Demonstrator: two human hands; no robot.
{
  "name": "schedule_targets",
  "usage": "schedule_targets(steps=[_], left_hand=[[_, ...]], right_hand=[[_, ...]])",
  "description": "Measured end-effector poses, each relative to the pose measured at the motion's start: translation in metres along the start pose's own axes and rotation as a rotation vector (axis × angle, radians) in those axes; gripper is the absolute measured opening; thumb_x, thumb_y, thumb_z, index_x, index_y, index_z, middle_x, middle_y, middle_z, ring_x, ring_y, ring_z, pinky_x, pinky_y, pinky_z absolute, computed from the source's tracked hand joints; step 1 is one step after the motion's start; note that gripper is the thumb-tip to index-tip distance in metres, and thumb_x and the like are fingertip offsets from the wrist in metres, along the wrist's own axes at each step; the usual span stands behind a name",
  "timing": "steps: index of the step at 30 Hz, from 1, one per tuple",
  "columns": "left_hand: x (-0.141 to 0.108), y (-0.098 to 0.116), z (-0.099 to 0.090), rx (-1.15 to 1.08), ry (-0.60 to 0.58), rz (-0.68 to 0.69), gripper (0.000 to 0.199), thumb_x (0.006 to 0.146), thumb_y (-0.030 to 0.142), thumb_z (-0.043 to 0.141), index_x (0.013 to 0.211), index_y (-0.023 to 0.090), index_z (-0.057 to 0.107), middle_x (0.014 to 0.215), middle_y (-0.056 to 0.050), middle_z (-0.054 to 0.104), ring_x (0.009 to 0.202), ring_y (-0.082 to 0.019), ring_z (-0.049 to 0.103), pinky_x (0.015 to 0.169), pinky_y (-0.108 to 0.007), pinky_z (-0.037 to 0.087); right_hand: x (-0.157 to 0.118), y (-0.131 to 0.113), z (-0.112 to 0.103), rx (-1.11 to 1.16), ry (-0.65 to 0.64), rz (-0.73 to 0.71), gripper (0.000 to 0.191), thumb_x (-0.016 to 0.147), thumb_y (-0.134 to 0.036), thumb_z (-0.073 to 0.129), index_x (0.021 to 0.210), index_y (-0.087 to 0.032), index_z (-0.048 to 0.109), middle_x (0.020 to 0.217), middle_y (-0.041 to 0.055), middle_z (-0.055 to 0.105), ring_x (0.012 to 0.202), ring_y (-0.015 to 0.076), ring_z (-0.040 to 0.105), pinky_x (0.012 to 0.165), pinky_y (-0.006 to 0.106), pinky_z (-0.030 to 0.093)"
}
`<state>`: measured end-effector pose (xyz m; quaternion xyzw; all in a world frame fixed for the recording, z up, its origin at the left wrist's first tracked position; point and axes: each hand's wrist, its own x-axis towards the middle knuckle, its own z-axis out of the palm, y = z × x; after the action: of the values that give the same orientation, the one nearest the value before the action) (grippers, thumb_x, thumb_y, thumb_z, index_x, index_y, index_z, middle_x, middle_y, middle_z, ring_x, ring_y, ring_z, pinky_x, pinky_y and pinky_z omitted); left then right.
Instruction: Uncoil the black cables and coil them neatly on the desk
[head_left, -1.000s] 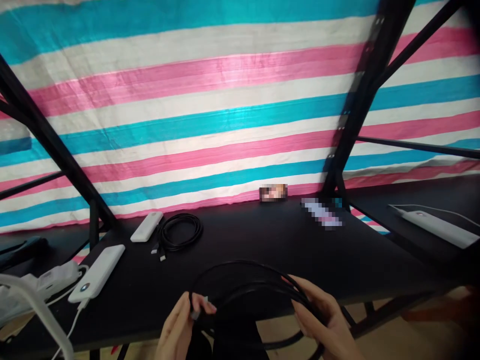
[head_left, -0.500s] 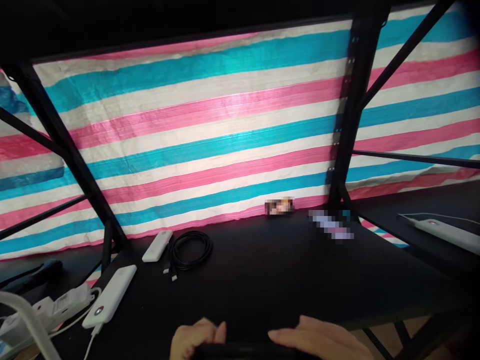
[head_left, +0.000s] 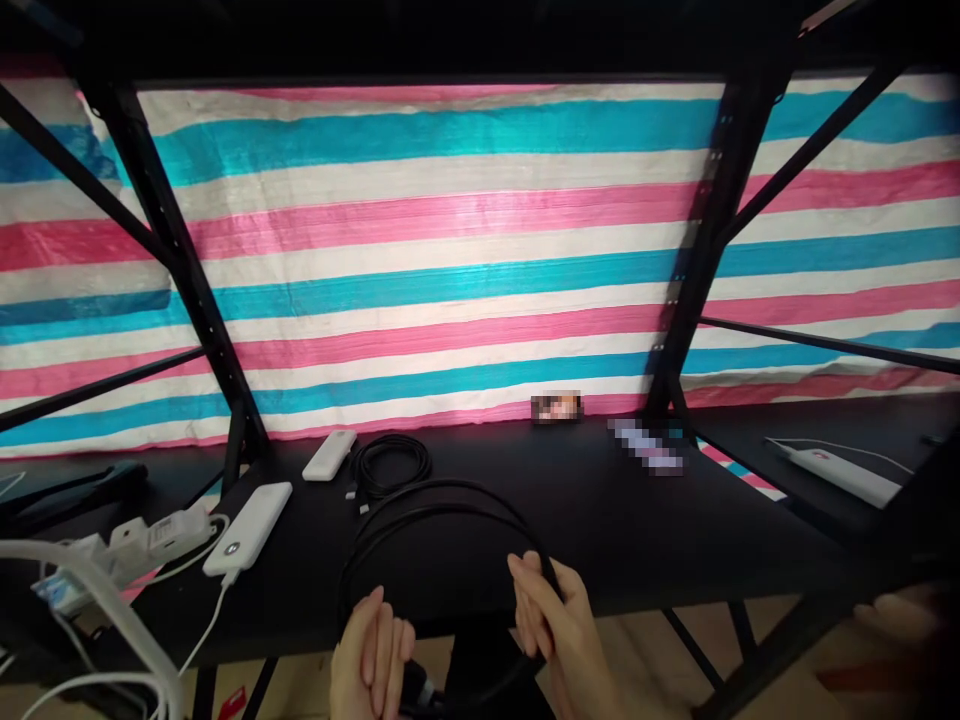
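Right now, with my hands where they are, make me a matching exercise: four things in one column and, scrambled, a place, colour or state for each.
Things
1. Large cable loop
2. Striped sheet
3. Front-left white power bank
4. Smaller cable coil

Places, colours, states
A. Black, lying wound on the tabletop
B. Pink, blue and white
C. Between left hand and right hand
D. White lead at its near end

Pairs: 1-C, 2-B, 3-D, 4-A
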<state>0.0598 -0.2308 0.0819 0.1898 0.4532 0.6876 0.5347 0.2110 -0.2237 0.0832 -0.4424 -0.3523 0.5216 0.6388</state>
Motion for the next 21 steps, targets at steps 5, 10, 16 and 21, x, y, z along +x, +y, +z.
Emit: schedule_targets(steps=[5,10,16,21], left_hand=[[-0.018,0.012,-0.01,0.009,-0.058,-0.071,0.048,0.066,0.034,0.074,0.043,0.024,0.033,0.032,0.009,0.031,0.028,-0.008,0.035,0.043,-0.024,0.046],[-0.031,0.01,-0.023,-0.044,-0.051,-0.086,0.045,0.057,0.041,0.081,0.052,0.022,0.041,0.036,0.012,0.031,0.034,-0.005,0.036,0.041,-0.017,0.041],[-0.023,0.017,-0.048,0.112,-0.288,-0.076,0.051,0.059,0.047,0.081,0.051,0.021,0.038,0.033,0.012,0.029,0.029,-0.003,0.03,0.036,-0.015,0.036],[-0.005,0.018,-0.054,0.433,-0.47,0.048,0.046,0.064,0.054,0.075,0.09,0.022,0.056,0.032,0.013,0.039,0.023,-0.008,0.038,0.038,-0.02,0.044]], right_hand=[[-0.028,-0.005,0.006,0.225,-0.035,0.047,0.057,0.068,-0.042,0.075,0.045,-0.021,0.027,0.037,-0.0102,0.022,0.036,0.0035,0.019,0.04,0.019,0.027],[-0.053,-0.005,0.009,0.331,-0.031,0.098,0.054,0.062,-0.037,0.081,0.05,-0.02,0.031,0.039,-0.0125,0.018,0.036,0.0015,0.009,0.034,0.017,0.015],[-0.067,-0.002,0.007,0.261,-0.023,0.154,0.055,0.057,-0.045,0.084,0.055,-0.02,0.035,0.042,-0.0136,0.018,0.034,-0.0001,0.008,0.032,0.015,0.007],[-0.074,-0.001,-0.002,0.171,0.053,0.154,0.047,0.057,-0.054,0.081,0.066,-0.019,0.051,0.043,-0.0143,0.015,0.037,0.0004,0.008,0.034,0.014,0.008]])
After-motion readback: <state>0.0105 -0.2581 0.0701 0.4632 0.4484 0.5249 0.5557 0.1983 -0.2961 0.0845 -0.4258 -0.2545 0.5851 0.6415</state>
